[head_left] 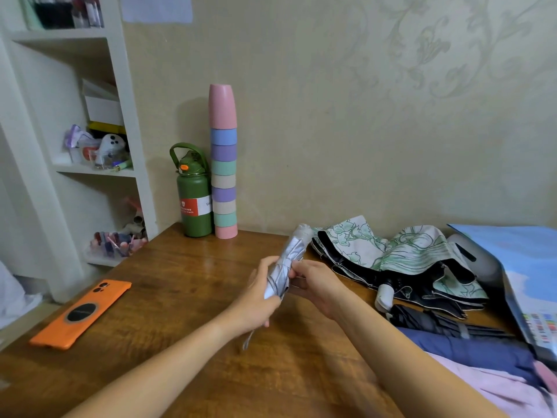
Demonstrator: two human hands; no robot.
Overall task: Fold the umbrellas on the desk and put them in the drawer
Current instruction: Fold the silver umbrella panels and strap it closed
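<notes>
A folded silver umbrella [289, 260] is held tilted above the wooden desk [187, 297], its tip pointing up and away. My left hand [259, 294] grips its lower half, and a silver strap hangs below that hand. My right hand [313, 285] pinches the fabric at its middle from the right. A loose floral white-and-green umbrella with black lining [401, 263] lies spread on the desk's right side. In front of it lie a rolled black umbrella [431, 322] and a navy one [476, 351]. No drawer is in view.
An orange phone [81, 313] lies face down on the desk's left. A green bottle [194, 203] and a tall stack of pastel cups [223, 164] stand at the back by the wall. White shelves [99, 170] rise at left; a blue folder [524, 267] sits at right.
</notes>
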